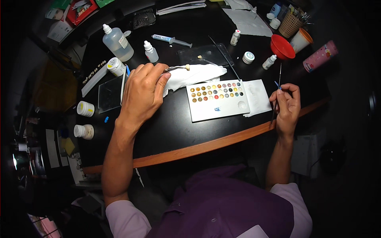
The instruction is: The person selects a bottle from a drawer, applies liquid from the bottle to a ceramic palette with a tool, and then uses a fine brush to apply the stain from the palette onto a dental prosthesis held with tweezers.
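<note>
My left hand (145,91) grips a dark metal holder (173,68) with a small cream tooth-shaped piece (187,67) at its tip, over a folded white tissue (198,75). In my right hand (286,105) is a thin dark brush (273,118), held upright with its tip toward the back, beside a white paper sheet (258,95). Between my hands lies a white palette (218,113) with several rows of coloured dots. A glass slab (109,97) with a pale stick is left of my left hand. Another brush (226,59) rests across a dark slab (186,55).
Bottles (118,43), white jars (84,108), tooth samples on a strip (94,78) and a syringe (170,41) stand or lie around. At back right are a red bowl (278,45), brush cup (289,27) and pink cylinder (319,55). The desk's wooden edge (206,143) runs nearest me.
</note>
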`<state>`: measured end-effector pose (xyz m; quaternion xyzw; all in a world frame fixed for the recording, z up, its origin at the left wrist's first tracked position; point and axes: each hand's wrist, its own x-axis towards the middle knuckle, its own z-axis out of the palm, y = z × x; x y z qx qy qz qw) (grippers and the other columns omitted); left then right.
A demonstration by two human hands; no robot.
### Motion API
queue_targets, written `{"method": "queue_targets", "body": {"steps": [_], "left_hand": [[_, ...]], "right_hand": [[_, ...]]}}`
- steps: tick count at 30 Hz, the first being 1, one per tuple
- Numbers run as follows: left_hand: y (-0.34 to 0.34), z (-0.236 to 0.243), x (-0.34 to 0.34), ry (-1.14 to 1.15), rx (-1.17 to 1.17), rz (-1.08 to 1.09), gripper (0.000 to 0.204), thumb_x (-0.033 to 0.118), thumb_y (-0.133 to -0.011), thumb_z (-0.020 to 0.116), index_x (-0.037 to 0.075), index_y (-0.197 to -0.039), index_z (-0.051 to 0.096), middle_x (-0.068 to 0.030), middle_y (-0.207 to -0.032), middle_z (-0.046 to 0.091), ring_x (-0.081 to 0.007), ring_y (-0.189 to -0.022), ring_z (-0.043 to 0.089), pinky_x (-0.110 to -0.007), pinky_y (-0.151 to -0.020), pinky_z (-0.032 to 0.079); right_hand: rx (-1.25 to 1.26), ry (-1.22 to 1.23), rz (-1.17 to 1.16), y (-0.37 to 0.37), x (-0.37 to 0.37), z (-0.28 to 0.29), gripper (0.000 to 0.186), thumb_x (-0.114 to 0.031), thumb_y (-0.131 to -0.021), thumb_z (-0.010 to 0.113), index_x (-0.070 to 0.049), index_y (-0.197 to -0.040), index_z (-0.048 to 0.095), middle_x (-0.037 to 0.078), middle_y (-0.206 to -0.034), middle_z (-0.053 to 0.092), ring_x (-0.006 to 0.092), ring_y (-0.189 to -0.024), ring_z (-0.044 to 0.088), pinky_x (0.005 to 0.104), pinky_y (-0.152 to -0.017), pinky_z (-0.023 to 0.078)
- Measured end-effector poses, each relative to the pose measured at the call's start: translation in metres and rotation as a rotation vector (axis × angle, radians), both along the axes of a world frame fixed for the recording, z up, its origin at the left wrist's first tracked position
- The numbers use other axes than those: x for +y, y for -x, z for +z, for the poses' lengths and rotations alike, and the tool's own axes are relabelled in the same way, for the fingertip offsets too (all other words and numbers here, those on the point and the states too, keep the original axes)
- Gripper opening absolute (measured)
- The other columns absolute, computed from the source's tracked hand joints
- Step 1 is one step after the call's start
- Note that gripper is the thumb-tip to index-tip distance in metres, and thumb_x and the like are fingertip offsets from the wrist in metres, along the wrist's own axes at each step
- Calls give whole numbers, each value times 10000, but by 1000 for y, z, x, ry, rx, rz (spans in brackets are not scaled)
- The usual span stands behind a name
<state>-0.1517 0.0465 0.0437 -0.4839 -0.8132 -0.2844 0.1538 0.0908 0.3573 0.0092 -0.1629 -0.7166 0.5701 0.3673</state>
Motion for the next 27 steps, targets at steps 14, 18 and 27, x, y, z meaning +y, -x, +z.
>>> {"method": "queue_targets", "body": {"steps": [14, 18, 27], "left_hand": [[8, 5, -11, -22, -44, 163, 282, 226, -1099, 628, -29, -1077, 746, -142, -868, 642, -289, -774, 600, -424, -730, 468], [10, -3, -12, 25, 39, 230, 267, 254, -1074, 669, 9, -1073, 778, -141, -866, 636, -319, -848, 620, -471, -817, 477], [13, -11, -7, 25, 75, 237, 220, 232, -1045, 712, 59, -1139, 812, -109, -881, 623, -292, -874, 607, -450, -830, 465]], "right_hand": [[83, -418, 435, 161, -8, 54, 197, -181, -1122, 650, -16, -1015, 644, 99, -884, 769, 140, -766, 729, 290, -697, 577], [-291, -883, 482, 197, -11, 49, 280, -233, -1071, 706, 9, -930, 723, 156, -824, 768, 287, -735, 742, 411, -734, 583], [-252, -826, 553, 213, -16, 28, 162, 17, -836, 879, 22, -863, 720, 175, -843, 778, 315, -822, 780, 414, -729, 567]]}}
